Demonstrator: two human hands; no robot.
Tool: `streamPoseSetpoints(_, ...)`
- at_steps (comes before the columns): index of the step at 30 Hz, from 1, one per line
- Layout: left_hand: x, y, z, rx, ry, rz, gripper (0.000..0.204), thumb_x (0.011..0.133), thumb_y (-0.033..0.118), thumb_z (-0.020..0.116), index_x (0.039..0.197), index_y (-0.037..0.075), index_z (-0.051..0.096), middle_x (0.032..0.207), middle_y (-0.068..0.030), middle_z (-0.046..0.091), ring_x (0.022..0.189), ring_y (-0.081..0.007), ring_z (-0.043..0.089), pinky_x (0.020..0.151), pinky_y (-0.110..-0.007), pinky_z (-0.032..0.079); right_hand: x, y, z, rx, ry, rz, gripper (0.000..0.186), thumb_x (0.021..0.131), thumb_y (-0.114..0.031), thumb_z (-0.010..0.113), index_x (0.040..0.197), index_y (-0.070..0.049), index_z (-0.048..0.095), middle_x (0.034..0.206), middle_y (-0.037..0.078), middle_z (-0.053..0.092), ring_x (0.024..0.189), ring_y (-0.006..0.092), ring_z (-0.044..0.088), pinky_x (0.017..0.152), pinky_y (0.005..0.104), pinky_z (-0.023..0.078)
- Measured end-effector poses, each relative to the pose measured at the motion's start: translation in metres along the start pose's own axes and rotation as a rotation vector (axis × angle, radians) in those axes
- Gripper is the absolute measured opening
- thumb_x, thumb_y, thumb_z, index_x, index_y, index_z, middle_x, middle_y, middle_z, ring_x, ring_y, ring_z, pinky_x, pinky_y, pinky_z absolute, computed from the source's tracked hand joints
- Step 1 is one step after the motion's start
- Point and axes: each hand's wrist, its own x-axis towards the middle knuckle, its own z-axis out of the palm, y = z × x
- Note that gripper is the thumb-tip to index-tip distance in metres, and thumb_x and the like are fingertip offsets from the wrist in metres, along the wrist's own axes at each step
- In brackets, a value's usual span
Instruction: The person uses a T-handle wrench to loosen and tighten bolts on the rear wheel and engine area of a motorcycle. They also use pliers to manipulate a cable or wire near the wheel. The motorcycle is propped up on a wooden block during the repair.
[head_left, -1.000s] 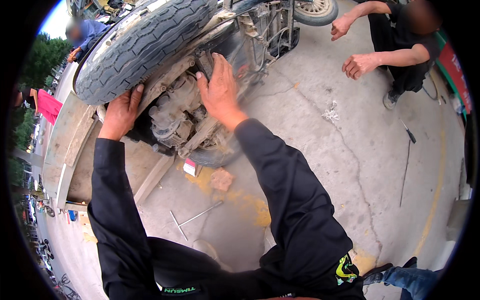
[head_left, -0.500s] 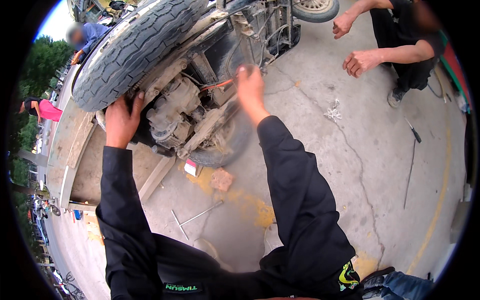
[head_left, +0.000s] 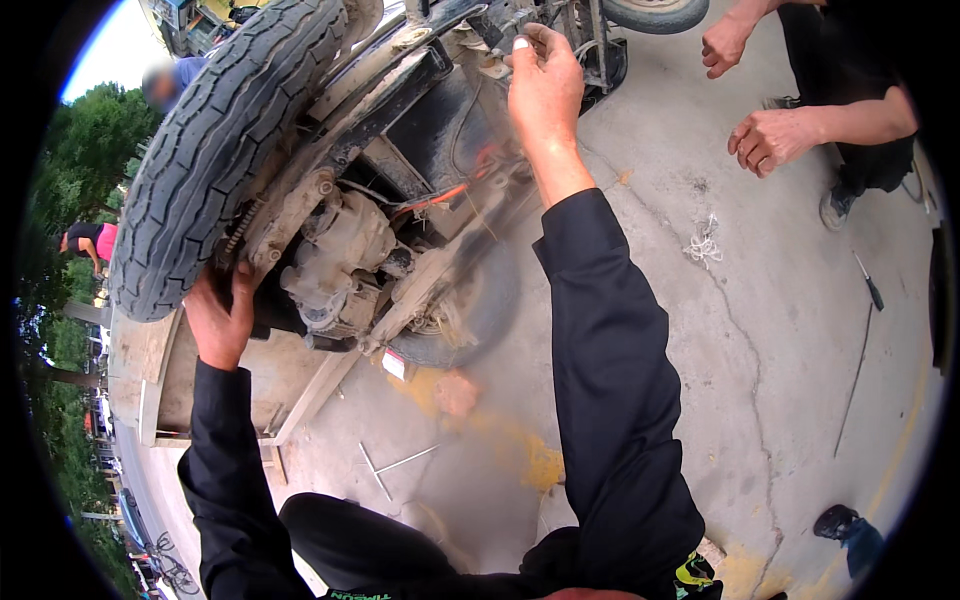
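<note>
A dirty three-wheeler-like vehicle lies tipped, its muddy underside facing me. Its large treaded tyre (head_left: 215,170) rises at the left, beside a dusty motor and gear housing (head_left: 345,260). My left hand (head_left: 222,320) is closed at the tyre's lower edge, its thumb against the axle beam (head_left: 285,215) and its fingertips partly hidden. Farther off, my right hand (head_left: 548,95) is raised in front of the metal frame, fingers curled toward the thumb. What lies between those fingers I cannot make out. An orange cable (head_left: 440,195) runs between the housing and the frame.
At the right a co-worker squats, one hand (head_left: 778,140) hanging loosely. A screwdriver (head_left: 870,285), a thin rod (head_left: 852,370), white string (head_left: 705,240), a T-shaped wrench (head_left: 385,466) and a brick (head_left: 456,393) lie on the cracked concrete. Wooden boards (head_left: 320,395) stand below the tyre.
My right hand has moved away from me, up along the frame from beside the orange cable. My left hand stays by the tyre. The whole view has shifted.
</note>
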Motion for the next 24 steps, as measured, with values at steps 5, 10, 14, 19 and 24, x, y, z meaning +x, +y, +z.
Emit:
streamPoseSetpoints(5,-0.006,-0.005,0.002,-0.038,-0.045,-0.064,0.063,0.092,0.033,0.054,0.135,-0.01,0.038,0.096,-0.0203,0.066,0.082,-0.0198,0.063,0.076,-0.031,0.05,0.014,-0.009,0.018,-0.083,-0.039,-0.119,0.023,0.086,-0.014,0.062,0.102,0.002,0.067,0.092,0.017,0.071,0.087,0.0268,0.069,0.081,0.035,0.052)
streamPoseSetpoints(10,-0.002,0.009,-0.001,-0.134,-0.116,-0.147,0.064,0.094,0.033,0.051,0.14,-0.008,0.035,0.112,-0.0228,0.062,0.094,-0.0227,0.062,0.083,-0.031,0.048,0.029,0.008,0.013,-0.121,-0.138,-0.102,0.025,0.087,-0.02,0.064,0.102,0.0,0.067,0.09,0.015,0.07,0.081,0.0237,0.068,0.072,0.0335,0.052)
streamPoseSetpoints(14,-0.001,0.016,-0.002,-0.182,-0.036,-0.118,0.044,0.091,0.022,0.056,0.118,-0.011,0.049,0.096,-0.0232,0.062,0.083,-0.0258,0.061,0.076,-0.034,0.048,0.033,-0.006,0.007,-0.076,-0.303,0.014,0.015,0.093,-0.012,0.057,0.097,0.002,0.061,0.08,0.008,0.066,0.067,0.0114,0.062,0.06,0.0258,0.048)
streamPoseSetpoints(19,0.001,0.012,0.003,-0.119,-0.032,-0.088,0.052,0.091,0.025,0.055,0.126,-0.011,0.044,0.108,-0.0267,0.06,0.096,-0.0304,0.061,0.086,-0.036,0.047,0.038,0.03,0.015,0.52,-0.417,0.259,0.01,0.096,-0.011,0.054,0.099,-0.003,0.059,0.086,0.006,0.067,0.069,0.0122,0.062,0.062,0.0251,0.05)
streamPoseSetpoints(24,-0.002,0.007,0.005,-0.155,0.008,-0.081,0.048,0.09,0.02,0.057,0.125,-0.012,0.047,0.11,-0.0283,0.06,0.101,-0.0345,0.06,0.092,-0.037,0.044,0.029,0.024,0.018,0.656,-0.383,0.396,0.008,0.097,-0.009,0.054,0.101,-0.005,0.059,0.09,0.006,0.066,0.071,0.0122,0.063,0.061,0.025,0.05)
